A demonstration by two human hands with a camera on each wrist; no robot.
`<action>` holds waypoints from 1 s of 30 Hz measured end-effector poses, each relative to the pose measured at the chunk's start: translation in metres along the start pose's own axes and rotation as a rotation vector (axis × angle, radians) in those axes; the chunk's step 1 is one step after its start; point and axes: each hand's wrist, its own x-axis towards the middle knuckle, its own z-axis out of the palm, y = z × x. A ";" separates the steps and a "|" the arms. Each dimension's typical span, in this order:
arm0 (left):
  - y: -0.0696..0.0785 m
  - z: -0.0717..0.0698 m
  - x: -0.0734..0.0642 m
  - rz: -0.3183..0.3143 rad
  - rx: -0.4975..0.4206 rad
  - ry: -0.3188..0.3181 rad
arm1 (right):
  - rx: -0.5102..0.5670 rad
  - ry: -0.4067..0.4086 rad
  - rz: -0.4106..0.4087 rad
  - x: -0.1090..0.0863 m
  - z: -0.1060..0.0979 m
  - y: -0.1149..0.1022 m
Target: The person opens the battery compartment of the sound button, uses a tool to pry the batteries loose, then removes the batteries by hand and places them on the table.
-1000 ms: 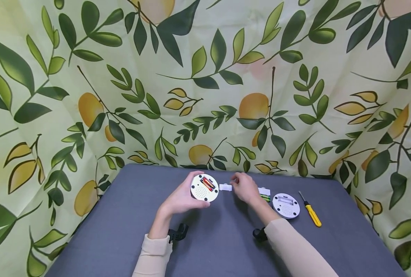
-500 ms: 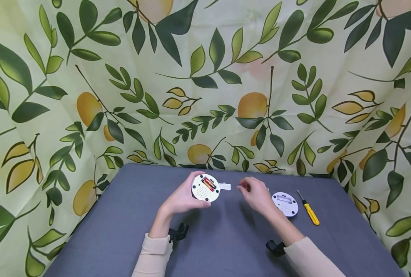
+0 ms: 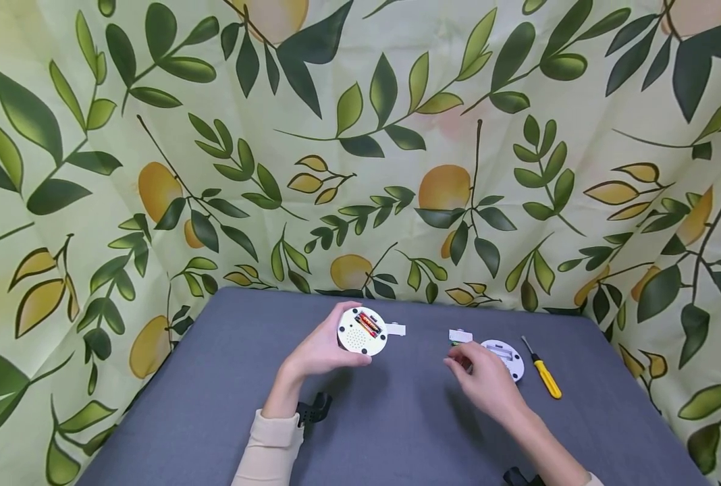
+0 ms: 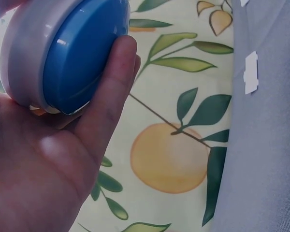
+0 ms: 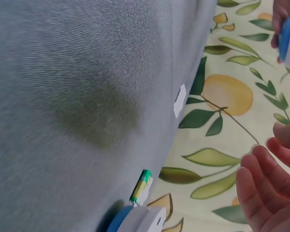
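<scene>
My left hand (image 3: 316, 349) grips a round white button device (image 3: 357, 339) by its rim, underside facing the head camera. Two red batteries (image 3: 368, 325) sit in its uncovered compartment. The left wrist view shows the blue dome (image 4: 84, 55) on its other side, a finger lying along it. My right hand (image 3: 488, 379) hovers over the table with loosely bent fingers, nothing between them. Beside it lie a second white device (image 3: 514, 362), partly hidden by the hand, a white battery cover (image 3: 460, 335) and a green battery (image 5: 141, 186).
Another white battery cover (image 3: 397, 329) lies just right of the held device. A yellow-handled screwdriver (image 3: 546, 379) rests at the right on the grey table (image 3: 227, 405). Behind stands a leaf-and-fruit-patterned cloth (image 3: 360, 202).
My right hand has moved right and toward me, from beside the left cover to near the second device, bringing the right cover back into sight. The left hand stays almost still with its device.
</scene>
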 end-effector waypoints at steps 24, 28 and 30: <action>0.001 0.001 -0.001 -0.006 -0.007 -0.002 | -0.119 0.160 0.136 -0.043 -0.055 0.065; 0.001 0.000 -0.001 -0.007 -0.006 -0.003 | -0.138 0.168 0.175 -0.046 -0.062 0.083; 0.002 0.001 -0.001 -0.003 -0.002 0.002 | -0.144 0.161 0.201 -0.046 -0.064 0.091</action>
